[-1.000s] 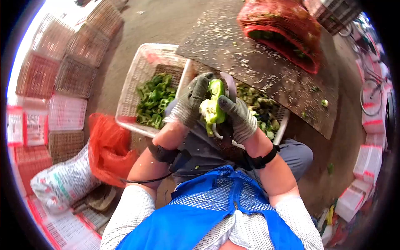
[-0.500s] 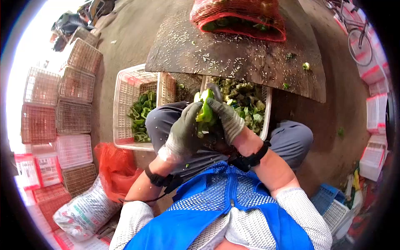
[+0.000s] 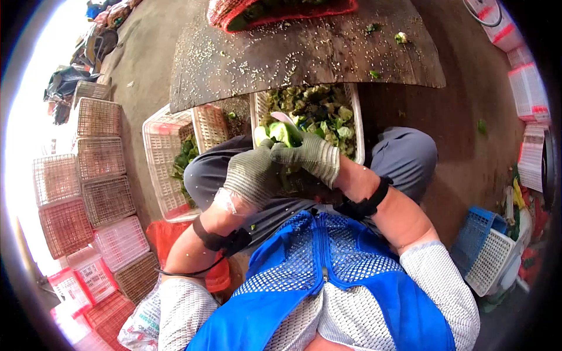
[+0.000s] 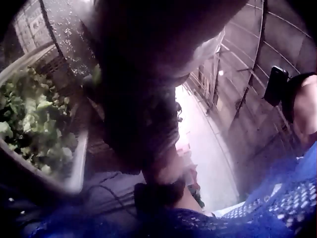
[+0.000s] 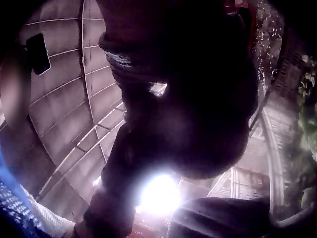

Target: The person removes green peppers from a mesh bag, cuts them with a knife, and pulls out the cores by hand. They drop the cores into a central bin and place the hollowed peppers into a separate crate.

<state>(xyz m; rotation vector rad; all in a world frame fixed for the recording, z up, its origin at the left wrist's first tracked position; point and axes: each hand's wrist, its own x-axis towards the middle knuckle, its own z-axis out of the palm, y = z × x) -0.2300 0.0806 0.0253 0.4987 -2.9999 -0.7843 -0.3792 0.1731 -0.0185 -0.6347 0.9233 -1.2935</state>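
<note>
In the head view, a cut green pepper (image 3: 285, 134) is held between two gloved hands above the lap. The left hand (image 3: 252, 174) grips its lower left part with curled fingers. The right hand (image 3: 310, 155) holds it from the right, its thumb and fingertips meeting the left hand's. A pale, pinkish curved piece (image 3: 283, 118) stands up behind the pepper; what it is I cannot tell. Just beyond the hands is a white crate (image 3: 358, 126) of green and pale trimmings. Both wrist views show the hands as dark shapes, hiding the grip.
A second crate (image 3: 153, 151) with green pieces stands left of the knees. Beyond both crates lies a seed-strewn board (image 3: 304, 58) with a red mesh bag (image 3: 281, 13). Stacked crates (image 3: 98, 155) line the left; an orange mesh bag (image 3: 219, 277) lies lower left, a blue crate (image 3: 470, 238) lower right.
The head view has swung, so the board and red bag sit further up and left. The hands have drawn closer together over the pepper, which has turned; its white seed core no longer shows.
</note>
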